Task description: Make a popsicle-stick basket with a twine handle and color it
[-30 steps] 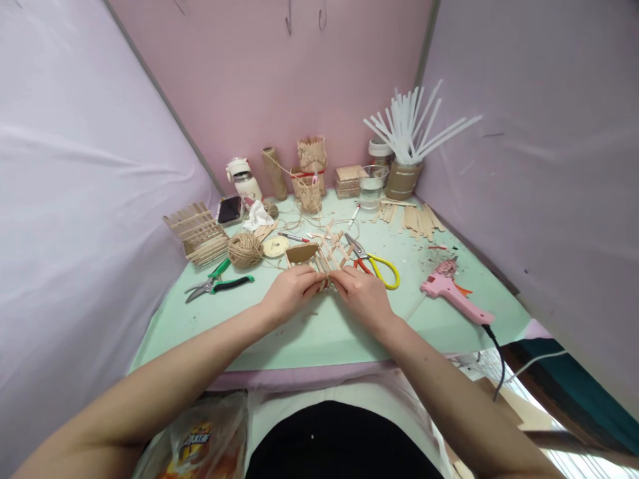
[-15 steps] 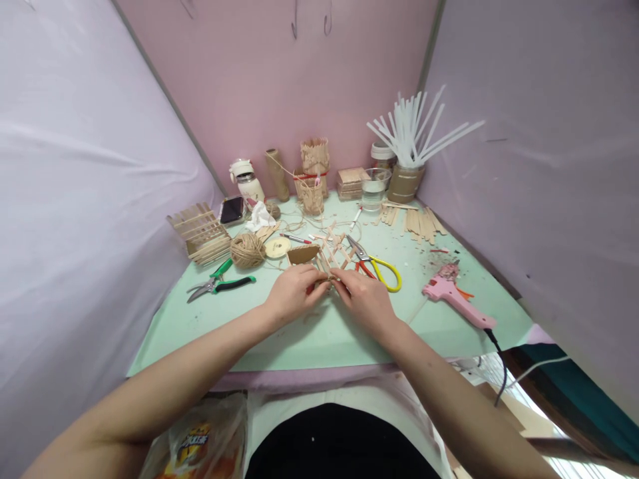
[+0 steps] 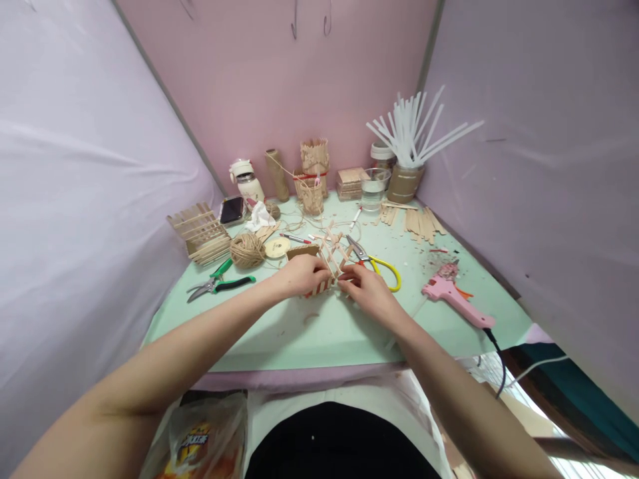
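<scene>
Far to the left of the left hand: a slatted stick crate [image 3: 200,233] sits at the edge of the desk [image 3: 279,332], well clear of the arms.
Just left of the left hand: green-handled pliers [image 3: 219,283] lie flat, with a twine ball [image 3: 247,249] behind them, both apparently kept within easy reach.
Left hand [image 3: 304,274]: the fingers are curled down and closed on the near left corner of the stick lattice [image 3: 332,251], seemingly bracing that end.
Between the hands: the lattice rests on the desk with its crossed sticks running away from the person. What looks like a red-striped edge [image 3: 319,289] runs along its near side.
Right hand [image 3: 367,293]: the fingertips are pinched on the lattice's near right end and the palm is low over the desk. Holding both ends likely keeps the piece from shifting.
Just beyond the right hand: yellow-handled scissors [image 3: 382,269] lie partly hidden by the fingers.
Well to the right of the right hand: a pink glue gun [image 3: 452,296] lies on its side with the nozzle pointing away. Its cord trails off the near edge, and it is probably parked apart from the hands.
</scene>
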Demonstrator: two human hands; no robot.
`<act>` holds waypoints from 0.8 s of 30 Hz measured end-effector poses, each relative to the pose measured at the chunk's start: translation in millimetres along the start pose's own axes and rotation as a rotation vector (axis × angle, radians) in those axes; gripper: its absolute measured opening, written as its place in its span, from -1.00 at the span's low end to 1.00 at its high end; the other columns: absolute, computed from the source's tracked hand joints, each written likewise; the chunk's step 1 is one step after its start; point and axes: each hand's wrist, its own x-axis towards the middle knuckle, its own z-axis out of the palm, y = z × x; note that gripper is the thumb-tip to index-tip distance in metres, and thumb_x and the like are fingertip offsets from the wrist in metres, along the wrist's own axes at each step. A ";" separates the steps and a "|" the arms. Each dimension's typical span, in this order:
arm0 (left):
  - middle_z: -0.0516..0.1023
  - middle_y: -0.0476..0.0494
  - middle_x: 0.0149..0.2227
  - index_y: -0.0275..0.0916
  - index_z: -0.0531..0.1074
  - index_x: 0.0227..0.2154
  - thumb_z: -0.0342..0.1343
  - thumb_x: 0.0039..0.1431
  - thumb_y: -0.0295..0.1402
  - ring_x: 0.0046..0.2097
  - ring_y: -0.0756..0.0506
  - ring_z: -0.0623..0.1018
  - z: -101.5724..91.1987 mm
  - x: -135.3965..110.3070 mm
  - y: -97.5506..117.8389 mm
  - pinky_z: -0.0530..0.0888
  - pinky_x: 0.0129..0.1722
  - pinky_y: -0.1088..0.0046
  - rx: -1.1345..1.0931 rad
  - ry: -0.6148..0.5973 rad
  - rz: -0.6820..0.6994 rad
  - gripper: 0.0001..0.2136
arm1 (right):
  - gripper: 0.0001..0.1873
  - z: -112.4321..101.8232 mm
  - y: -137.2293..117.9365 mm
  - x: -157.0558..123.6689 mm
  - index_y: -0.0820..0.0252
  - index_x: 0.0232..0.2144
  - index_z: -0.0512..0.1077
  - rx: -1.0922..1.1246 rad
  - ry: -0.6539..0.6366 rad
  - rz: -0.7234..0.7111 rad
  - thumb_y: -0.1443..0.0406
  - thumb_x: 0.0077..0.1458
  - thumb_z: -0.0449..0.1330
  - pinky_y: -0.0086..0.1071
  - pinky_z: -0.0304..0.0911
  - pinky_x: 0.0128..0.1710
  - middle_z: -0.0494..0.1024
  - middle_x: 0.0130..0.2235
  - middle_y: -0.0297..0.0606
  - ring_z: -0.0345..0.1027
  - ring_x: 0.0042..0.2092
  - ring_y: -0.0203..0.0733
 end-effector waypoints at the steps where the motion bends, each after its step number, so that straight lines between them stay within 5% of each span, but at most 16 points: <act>1: 0.56 -0.07 -0.45 -0.27 0.59 -0.38 0.03 0.17 -0.27 -0.40 -0.04 0.47 -4.9 3.2 0.6 0.30 -0.41 0.49 0.012 -0.054 -0.013 -0.75 | -0.83 0.6 -1.9 1.7 0.19 -0.23 0.47 -0.011 -0.026 0.002 0.35 0.08 0.17 -0.38 0.28 -0.29 0.64 -0.25 -0.21 0.50 -0.28 -0.21; 5: 0.40 0.00 -0.60 -0.29 0.57 -0.47 0.09 0.09 -0.22 -0.52 0.02 0.33 -19.0 15.3 0.3 0.21 -0.52 0.50 0.035 -0.244 -0.078 -0.74 | -0.93 2.3 -11.5 3.3 0.18 -0.43 0.46 -0.096 -0.042 0.011 0.34 0.07 0.17 -0.40 0.23 -0.32 0.63 -0.36 -0.24 0.48 -0.32 -0.21; 10: 0.32 0.05 -0.62 -0.25 0.59 -0.46 0.15 0.01 -0.17 -0.53 0.04 0.25 -22.4 24.0 -7.0 0.17 -0.52 0.50 -0.025 -0.322 -0.092 -0.75 | -0.94 5.7 -16.7 2.6 0.19 -0.47 0.44 -0.080 -0.011 0.051 0.34 0.03 0.23 -0.42 0.22 -0.33 0.62 -0.39 -0.24 0.48 -0.33 -0.21; 24: 0.33 0.04 -0.62 -0.25 0.59 -0.46 0.17 -0.04 -0.16 -0.54 0.05 0.25 -22.3 22.2 -10.1 0.16 -0.56 0.51 -0.064 -0.307 -0.113 -0.75 | -0.92 10.1 -17.6 3.9 0.20 -0.47 0.46 -0.146 0.041 0.030 0.32 0.04 0.25 -0.43 0.20 -0.32 0.62 -0.39 -0.23 0.45 -0.33 -0.22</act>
